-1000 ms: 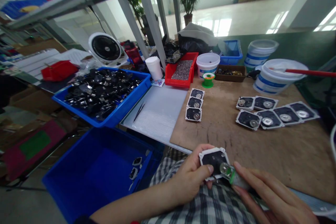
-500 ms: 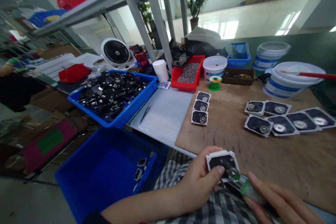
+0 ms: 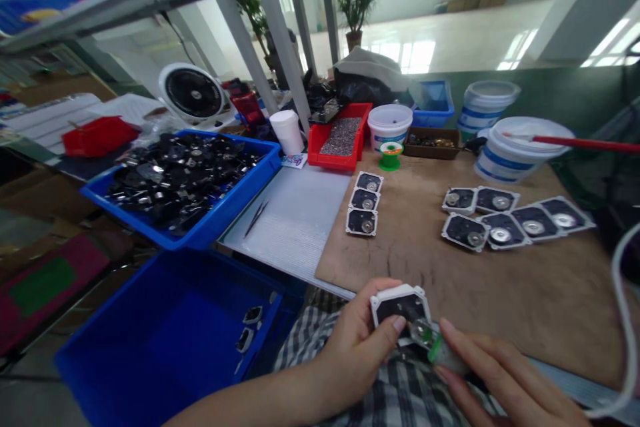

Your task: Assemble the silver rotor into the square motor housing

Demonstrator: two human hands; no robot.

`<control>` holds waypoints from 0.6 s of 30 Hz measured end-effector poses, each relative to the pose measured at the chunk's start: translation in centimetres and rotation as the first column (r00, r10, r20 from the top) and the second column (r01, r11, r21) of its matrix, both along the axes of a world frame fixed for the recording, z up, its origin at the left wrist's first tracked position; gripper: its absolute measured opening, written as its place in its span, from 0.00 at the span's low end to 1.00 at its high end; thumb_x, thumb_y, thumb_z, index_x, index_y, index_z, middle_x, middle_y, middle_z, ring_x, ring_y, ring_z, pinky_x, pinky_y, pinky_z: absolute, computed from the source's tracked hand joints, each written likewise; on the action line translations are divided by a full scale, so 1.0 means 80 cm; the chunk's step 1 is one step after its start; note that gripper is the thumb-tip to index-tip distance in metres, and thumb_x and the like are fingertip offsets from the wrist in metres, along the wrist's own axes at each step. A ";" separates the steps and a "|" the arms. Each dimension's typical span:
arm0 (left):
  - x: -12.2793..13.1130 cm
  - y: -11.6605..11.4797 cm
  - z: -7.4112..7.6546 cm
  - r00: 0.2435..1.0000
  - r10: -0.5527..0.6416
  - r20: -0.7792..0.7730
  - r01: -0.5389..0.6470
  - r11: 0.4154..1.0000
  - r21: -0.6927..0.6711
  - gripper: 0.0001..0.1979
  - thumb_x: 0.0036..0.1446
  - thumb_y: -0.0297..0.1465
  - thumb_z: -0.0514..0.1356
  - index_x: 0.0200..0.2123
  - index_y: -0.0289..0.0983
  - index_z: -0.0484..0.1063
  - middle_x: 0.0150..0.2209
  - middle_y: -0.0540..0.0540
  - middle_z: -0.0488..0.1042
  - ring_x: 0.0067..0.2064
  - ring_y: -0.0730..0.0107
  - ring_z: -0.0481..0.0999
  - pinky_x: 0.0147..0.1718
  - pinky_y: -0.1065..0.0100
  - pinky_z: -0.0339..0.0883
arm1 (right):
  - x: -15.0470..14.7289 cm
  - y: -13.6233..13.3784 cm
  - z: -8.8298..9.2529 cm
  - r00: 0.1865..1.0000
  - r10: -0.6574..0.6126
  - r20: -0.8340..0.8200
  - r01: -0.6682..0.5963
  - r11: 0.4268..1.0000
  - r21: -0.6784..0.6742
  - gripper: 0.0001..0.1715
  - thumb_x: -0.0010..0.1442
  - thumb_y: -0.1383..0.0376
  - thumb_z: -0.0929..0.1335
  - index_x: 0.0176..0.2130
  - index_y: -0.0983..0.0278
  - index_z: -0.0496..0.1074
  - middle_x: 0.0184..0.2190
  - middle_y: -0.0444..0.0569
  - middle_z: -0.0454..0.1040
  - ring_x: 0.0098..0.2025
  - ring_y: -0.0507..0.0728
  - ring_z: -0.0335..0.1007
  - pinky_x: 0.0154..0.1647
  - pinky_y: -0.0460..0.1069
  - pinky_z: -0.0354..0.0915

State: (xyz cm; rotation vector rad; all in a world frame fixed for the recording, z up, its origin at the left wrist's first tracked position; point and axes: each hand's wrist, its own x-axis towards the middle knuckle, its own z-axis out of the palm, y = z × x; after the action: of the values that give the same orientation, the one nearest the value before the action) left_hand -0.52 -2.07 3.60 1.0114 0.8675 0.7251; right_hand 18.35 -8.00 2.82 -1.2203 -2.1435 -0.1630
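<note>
My left hand (image 3: 355, 340) grips a square black plate with a white frame (image 3: 400, 303), held low over my checked shirt. A round silver disc (image 3: 421, 332) sits at the plate's lower edge. My right hand (image 3: 500, 380) holds a pale tool with a green band (image 3: 443, 350), its tip against the disc. The tool's shaft is partly hidden by my fingers. Several similar plates (image 3: 500, 220) lie on the wooden board (image 3: 475, 287) at the right, and three more (image 3: 364, 203) stand in a column nearer the middle.
A blue bin heaped with black parts (image 3: 235, 207) stands at left, with tweezers (image 3: 256, 218) on a white corrugated sheet (image 3: 295, 227) beside it. A lower blue bin (image 3: 225, 270) holds a few plates. Beyond are a red tray of granules (image 3: 335, 157) and white tubs (image 3: 520, 157).
The whole view swings right and then back left as my head moves. Both hands keep the same hold on the plate and tool, and the laid-out plates stay put.
</note>
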 end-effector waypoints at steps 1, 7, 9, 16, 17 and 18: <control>0.000 -0.001 0.003 1.000 0.012 -0.012 -0.012 1.000 0.013 0.16 0.57 0.35 0.59 0.48 0.41 0.65 0.32 0.52 0.69 0.26 0.80 0.63 0.24 0.78 0.58 | -0.002 0.000 0.004 1.000 -0.012 -0.012 0.012 1.000 -0.013 0.18 0.65 0.68 0.61 0.54 0.72 0.66 0.37 0.52 0.75 0.36 0.53 0.74 0.34 0.44 0.72; -0.005 0.002 0.002 0.989 0.047 -0.139 -0.046 0.999 0.015 0.20 0.56 0.40 0.59 0.51 0.43 0.64 0.37 0.49 0.72 0.31 0.72 0.68 0.27 0.75 0.61 | -0.006 0.000 0.012 0.992 -0.032 -0.126 0.023 0.997 -0.073 0.20 0.62 0.70 0.65 0.54 0.71 0.64 0.36 0.53 0.74 0.35 0.54 0.72 0.33 0.45 0.72; -0.004 0.001 0.000 0.988 0.033 -0.150 -0.035 0.999 -0.008 0.21 0.56 0.41 0.58 0.52 0.43 0.63 0.35 0.50 0.71 0.28 0.74 0.65 0.24 0.74 0.58 | -0.005 -0.001 0.010 0.992 -0.043 -0.118 0.031 0.994 -0.106 0.22 0.62 0.69 0.64 0.55 0.70 0.62 0.37 0.53 0.74 0.36 0.54 0.72 0.34 0.46 0.72; 0.001 0.001 -0.004 0.998 -0.044 -0.050 0.041 0.998 -0.056 0.20 0.56 0.38 0.57 0.51 0.42 0.60 0.33 0.51 0.65 0.27 0.77 0.60 0.24 0.75 0.55 | 0.004 -0.005 -0.007 0.997 -0.040 -0.059 0.030 0.984 -0.173 0.22 0.63 0.70 0.64 0.56 0.71 0.62 0.42 0.53 0.72 0.43 0.53 0.71 0.43 0.44 0.70; 0.002 0.002 -0.005 0.998 -0.051 -0.037 0.049 0.997 -0.062 0.19 0.56 0.37 0.57 0.51 0.42 0.60 0.32 0.52 0.65 0.27 0.78 0.59 0.24 0.76 0.55 | 0.005 -0.005 -0.010 0.999 -0.028 -0.029 0.022 0.982 -0.186 0.22 0.63 0.69 0.64 0.56 0.71 0.61 0.43 0.54 0.72 0.44 0.53 0.70 0.44 0.43 0.70; 0.002 0.003 -0.006 0.998 -0.054 -0.026 0.053 0.996 -0.071 0.19 0.56 0.36 0.57 0.51 0.42 0.59 0.32 0.52 0.64 0.26 0.78 0.58 0.23 0.76 0.54 | 0.007 -0.005 -0.012 1.000 -0.018 -0.007 0.016 0.981 -0.195 0.22 0.63 0.69 0.64 0.56 0.72 0.61 0.44 0.54 0.71 0.45 0.53 0.70 0.45 0.43 0.69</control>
State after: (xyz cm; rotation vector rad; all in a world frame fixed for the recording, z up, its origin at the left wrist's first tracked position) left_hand -0.34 -1.82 3.10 0.9802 0.8807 0.6325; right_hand 18.89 -8.40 1.87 -1.3471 -2.1818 0.0465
